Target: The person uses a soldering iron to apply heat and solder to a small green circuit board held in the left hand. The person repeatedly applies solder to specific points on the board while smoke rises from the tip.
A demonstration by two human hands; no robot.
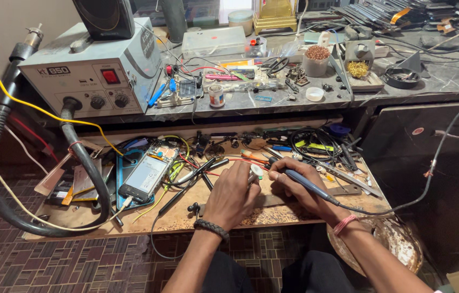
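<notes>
My left hand [233, 193] rests on the wooden work board [186, 217] and pinches a small white part [255, 172] between its fingertips. My right hand [300, 190] grips a blue-handled soldering iron [304, 182], its tip pointing left toward the white part. The iron's dark cord [403, 205] runs off to the right. An opened phone [148, 173] with its circuit board showing lies to the left of my left hand. A braided black band sits on my left wrist, a pink one on my right.
A grey hot-air rework station [94, 76] with a thick black hose [85, 168] stands at the back left. Tweezers, screwdrivers and wires [316, 149] litter the board. The upper shelf holds a copper-wool tip cleaner [317, 54], a plastic box [213, 40] and small parts.
</notes>
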